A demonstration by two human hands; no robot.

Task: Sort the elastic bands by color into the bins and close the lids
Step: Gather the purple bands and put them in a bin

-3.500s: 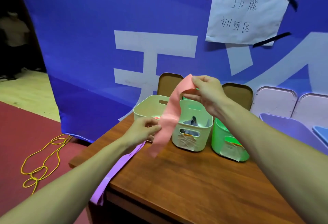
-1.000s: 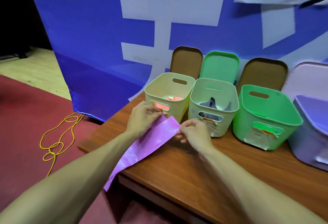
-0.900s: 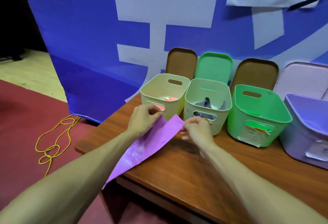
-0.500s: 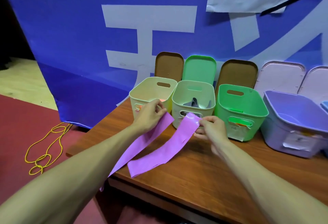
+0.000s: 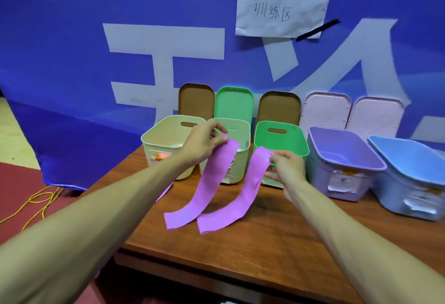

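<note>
My left hand (image 5: pixel 204 143) pinches the top of one purple elastic band (image 5: pixel 204 190) in front of the pale green bin (image 5: pixel 240 135). My right hand (image 5: pixel 287 167) pinches the top of a second purple band (image 5: pixel 238 197) before the green bin (image 5: pixel 280 144). Both strips hang down, and their lower ends lie on the wooden table (image 5: pixel 265 243). A cream bin (image 5: pixel 163 140) at the left holds something pink-orange. To the right stand a purple bin (image 5: pixel 344 159) and a blue bin (image 5: pixel 409 159), both open.
Five lids lean against the blue banner behind the bins: a brown lid (image 5: pixel 196 101), a green lid (image 5: pixel 233 102), another brown lid (image 5: pixel 279 107) and two pale pink lids (image 5: pixel 325 109). A yellow cord (image 5: pixel 38 200) lies on the red floor at the left.
The pink band I held earlier is gone from my hands. Two purple bands have been drawn apart, one in each hand, and lifted off the table edge toward the right.
</note>
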